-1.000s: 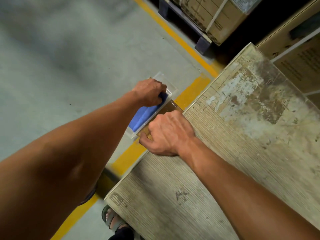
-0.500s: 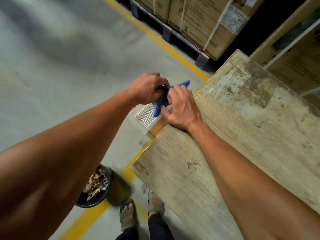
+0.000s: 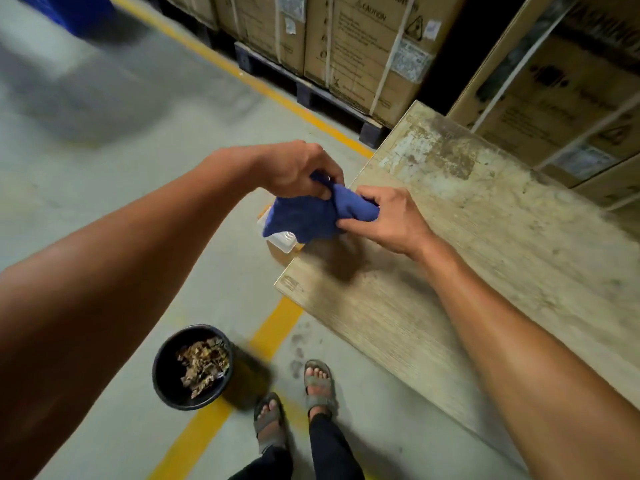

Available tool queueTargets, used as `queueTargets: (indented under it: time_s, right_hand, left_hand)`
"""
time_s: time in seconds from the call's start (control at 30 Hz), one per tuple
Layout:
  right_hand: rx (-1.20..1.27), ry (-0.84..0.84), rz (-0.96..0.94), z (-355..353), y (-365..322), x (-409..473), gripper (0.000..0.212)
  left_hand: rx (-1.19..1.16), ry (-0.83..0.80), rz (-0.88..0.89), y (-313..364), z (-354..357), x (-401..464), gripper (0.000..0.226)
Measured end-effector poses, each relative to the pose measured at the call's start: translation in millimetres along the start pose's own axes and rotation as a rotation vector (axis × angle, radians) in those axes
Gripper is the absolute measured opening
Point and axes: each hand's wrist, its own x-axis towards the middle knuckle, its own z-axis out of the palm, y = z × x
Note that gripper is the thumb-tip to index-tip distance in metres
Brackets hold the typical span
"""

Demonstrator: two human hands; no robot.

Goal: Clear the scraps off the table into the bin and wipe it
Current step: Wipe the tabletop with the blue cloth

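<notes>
A blue cloth (image 3: 311, 213) is bunched between both hands at the near left edge of the worn wooden table (image 3: 485, 244). My left hand (image 3: 298, 169) pinches its upper part, and my right hand (image 3: 388, 216) grips its right end just over the tabletop. Below the cloth, a clear plastic box (image 3: 280, 239) pokes out beside the table edge, mostly hidden. A black round bin (image 3: 192, 368) stands on the floor to the lower left, with brown scraps (image 3: 204, 365) inside it.
Strapped cardboard boxes (image 3: 363, 46) on dark pallets line the far side, and more boxes (image 3: 571, 98) stand behind the table. Yellow lines (image 3: 270, 330) cross the grey concrete floor. My sandalled feet (image 3: 294, 400) stand between the bin and the table.
The blue cloth has come out of the clear box and now hangs between both hands. The view has tilted down, bringing the bin and my feet into sight.
</notes>
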Motion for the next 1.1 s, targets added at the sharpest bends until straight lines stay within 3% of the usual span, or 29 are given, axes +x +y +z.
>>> queueTargets:
  time_s: [0.07, 0.17, 0.3, 0.43, 0.57, 0.67, 0.8, 1.1]
  right_hand:
    - [0.106, -0.094, 0.075, -28, -12, -20, 0.036]
    - [0.282, -0.184, 0.170, -60, -19, -41, 0.021]
    - [0.410, -0.123, 0.268, -76, 9, -56, 0.024]
    - [0.172, 0.045, 0.398, -54, 76, -65, 0.017]
    - [-0.082, 0.248, 0.529, -20, 134, -91, 0.052]
    - [-0.295, 0.217, 0.596, -3, 160, -116, 0.063]
    - [-0.471, 0.156, 0.616, 7, 181, -129, 0.065]
    - [-0.554, 0.166, 0.642, -25, 222, -77, 0.066]
  left_hand:
    - [-0.154, -0.089, 0.009, 15, -11, -5, 0.018]
    - [-0.277, -0.126, -0.038, 35, -20, 1, 0.015]
    - [-0.163, -0.031, -0.096, 57, -13, 34, 0.024]
    - [0.071, 0.137, -0.186, 60, 36, 75, 0.037]
    - [0.095, 0.284, -0.236, 65, 117, 101, 0.045]
    - [0.147, 0.368, -0.186, 75, 180, 108, 0.041]
    - [0.204, 0.363, -0.147, 75, 235, 113, 0.069]
    - [0.287, 0.288, -0.164, 53, 206, 174, 0.066]
